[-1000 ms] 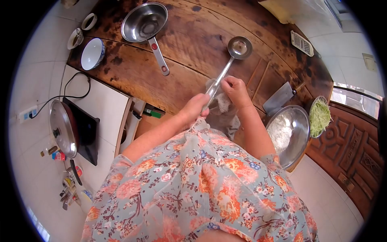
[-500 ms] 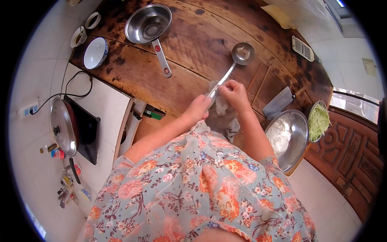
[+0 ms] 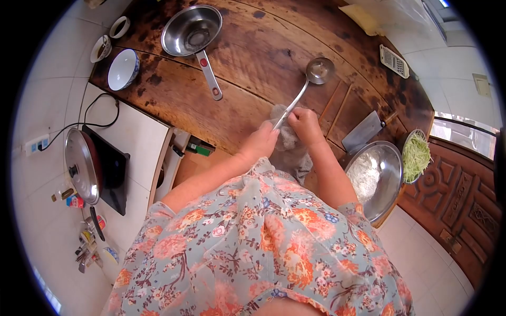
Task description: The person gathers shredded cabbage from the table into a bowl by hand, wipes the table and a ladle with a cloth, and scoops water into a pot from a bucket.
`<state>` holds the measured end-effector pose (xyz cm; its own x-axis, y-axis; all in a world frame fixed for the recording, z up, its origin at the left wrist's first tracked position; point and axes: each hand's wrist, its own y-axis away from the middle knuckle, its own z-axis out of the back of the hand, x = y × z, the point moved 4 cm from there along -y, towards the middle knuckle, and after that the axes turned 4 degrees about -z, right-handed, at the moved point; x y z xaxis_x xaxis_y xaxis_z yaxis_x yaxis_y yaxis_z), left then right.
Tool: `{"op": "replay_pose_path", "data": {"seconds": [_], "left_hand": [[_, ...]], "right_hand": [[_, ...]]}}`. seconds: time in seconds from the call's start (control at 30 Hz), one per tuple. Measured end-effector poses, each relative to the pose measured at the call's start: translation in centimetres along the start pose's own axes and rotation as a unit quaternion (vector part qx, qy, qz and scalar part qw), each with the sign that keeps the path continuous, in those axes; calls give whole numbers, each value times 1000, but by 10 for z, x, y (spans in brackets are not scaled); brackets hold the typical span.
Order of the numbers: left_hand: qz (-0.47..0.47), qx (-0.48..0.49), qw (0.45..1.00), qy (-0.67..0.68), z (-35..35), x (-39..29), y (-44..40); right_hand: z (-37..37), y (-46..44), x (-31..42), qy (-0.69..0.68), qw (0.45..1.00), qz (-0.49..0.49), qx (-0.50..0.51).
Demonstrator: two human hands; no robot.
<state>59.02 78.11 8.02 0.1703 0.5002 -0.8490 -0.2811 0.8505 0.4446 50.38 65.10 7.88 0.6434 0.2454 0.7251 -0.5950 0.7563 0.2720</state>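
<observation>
A metal ladle slants up and to the right over the wooden table, its round bowl farthest from me. My left hand is wrapped round the lower end of its handle. Against the handle a little higher, my right hand has its fingers closed on a greyish cloth, which hangs below and beside the handle. Part of the cloth is hidden behind my right hand and forearm.
The wooden table holds a steel pan, a white bowl, a cleaver, a grater, a steel basin with white flour, and shredded green vegetable. A lidded pan stands at the left.
The ladle's bowl has shifted slightly right and down in view. My left hand has moved a little, and my right hand has shifted slightly lower along the handle.
</observation>
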Motion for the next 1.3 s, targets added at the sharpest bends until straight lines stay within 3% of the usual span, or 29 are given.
{"op": "replay_pose_path", "data": {"seconds": [0.1,0.17,0.2,0.27,0.37,0.57,0.77,0.9,1.07,1.3], "left_hand": [[-13,-4,1000,-10,0,1,0],[-8,0,1000,1,-1,2,0],[-9,-1,1000,1,-2,3,-1],[-17,-2,1000,-9,-3,4,-1],[-8,-6,1000,-22,-4,2,-1],[-3,-6,999,-39,-2,-2,-1],[-20,-20,997,-67,-3,-1,-2],[-11,-22,996,-83,-4,1,-2],[-10,-13,999,30,-6,6,-5],[-9,-17,1000,22,-8,6,-3]], "right_hand": [[-9,10,-5,-59,997,-5,44],[-14,16,-12,-267,958,-91,52],[-13,17,-9,-266,958,-90,52],[-14,20,-8,-460,865,-189,62],[-19,10,-13,-494,835,-198,142],[-23,10,-2,-578,772,-224,140],[-23,5,-1,-517,814,-235,120],[-26,3,-6,-509,815,-243,135],[-23,9,-8,-535,808,-204,141],[-18,10,4,-525,808,-228,138]]}}
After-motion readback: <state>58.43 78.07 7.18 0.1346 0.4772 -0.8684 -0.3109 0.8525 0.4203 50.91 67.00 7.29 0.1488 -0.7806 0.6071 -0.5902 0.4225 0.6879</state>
